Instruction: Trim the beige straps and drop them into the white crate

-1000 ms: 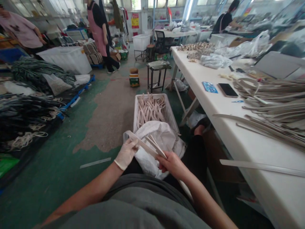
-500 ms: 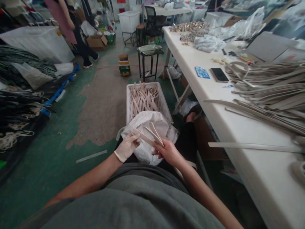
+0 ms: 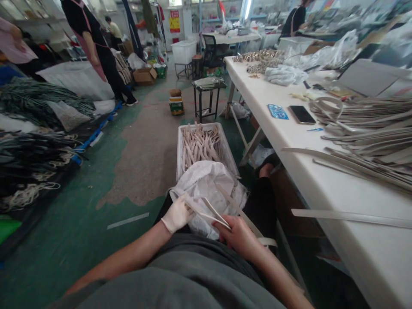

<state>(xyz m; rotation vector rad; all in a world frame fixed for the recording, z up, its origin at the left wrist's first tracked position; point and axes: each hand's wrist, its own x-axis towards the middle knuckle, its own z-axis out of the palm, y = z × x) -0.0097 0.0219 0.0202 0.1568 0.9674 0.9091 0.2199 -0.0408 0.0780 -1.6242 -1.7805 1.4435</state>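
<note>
Pale flat strips (image 3: 210,211) stretch between my two hands above a white plastic bag (image 3: 206,180) on my lap. My left hand (image 3: 178,213), in a pale glove, is closed on the strips' left end. Bare and closed, my right hand (image 3: 236,234) grips them at the right, where they fan into several layers. Another long strip (image 3: 240,210) runs from the bag past my right wrist. Beyond the bag, a white crate (image 3: 179,150) on the floor holds many short beige strips (image 3: 201,143).
At the right, a white table (image 3: 273,133) carries long grey-beige strips (image 3: 363,124), a phone (image 3: 301,114) and a blue packet (image 3: 277,112). A black stool (image 3: 209,84) stands beyond the crate. Bundles of cords (image 3: 28,150) lie at the left. A person (image 3: 103,56) stands at the back left.
The view has tilted up, so things sit lower in it. Both hands still hold strips; a long strip now shows across the bag beside my right hand.
</note>
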